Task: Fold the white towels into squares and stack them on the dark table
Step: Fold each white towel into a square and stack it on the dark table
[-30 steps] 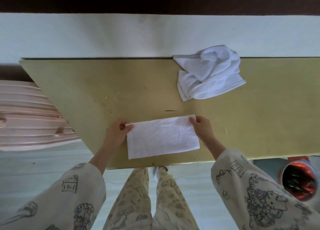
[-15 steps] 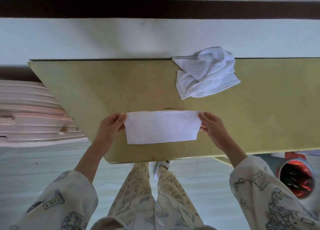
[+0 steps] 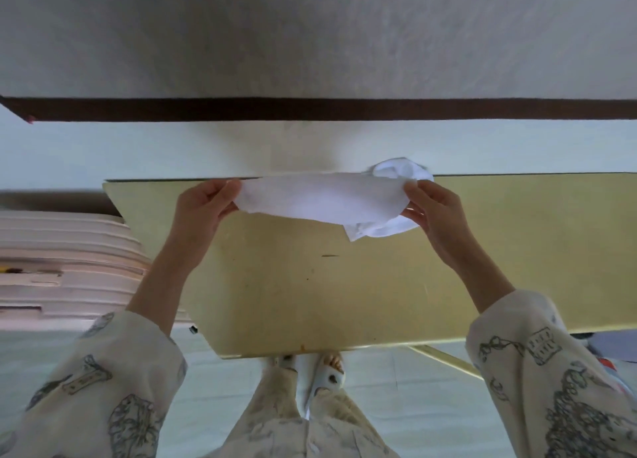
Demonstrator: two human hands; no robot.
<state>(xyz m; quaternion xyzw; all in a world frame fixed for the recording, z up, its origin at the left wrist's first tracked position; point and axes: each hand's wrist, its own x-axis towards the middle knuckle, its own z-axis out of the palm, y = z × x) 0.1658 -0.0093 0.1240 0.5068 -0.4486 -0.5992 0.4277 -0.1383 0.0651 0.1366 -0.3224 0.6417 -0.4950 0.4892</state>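
Note:
A folded white towel (image 3: 320, 197) hangs stretched in the air above the far half of the yellowish table (image 3: 344, 285). My left hand (image 3: 203, 204) pinches its left end and my right hand (image 3: 436, 209) pinches its right end. Behind the held towel, a crumpled pile of white towels (image 3: 401, 171) lies at the table's far edge, mostly hidden by the towel and my right hand.
A white wall with a dark brown skirting strip (image 3: 310, 109) runs behind the table. Pale pink ridged furniture (image 3: 58, 261) stands to the left. My legs and slippered feet (image 3: 310, 371) are at the table's near edge. A yellow table leg (image 3: 444, 359) shows at lower right.
Both hands have lifted the folded towel off the table's near part and carried it up and away toward the far edge. The camera has tilted upward.

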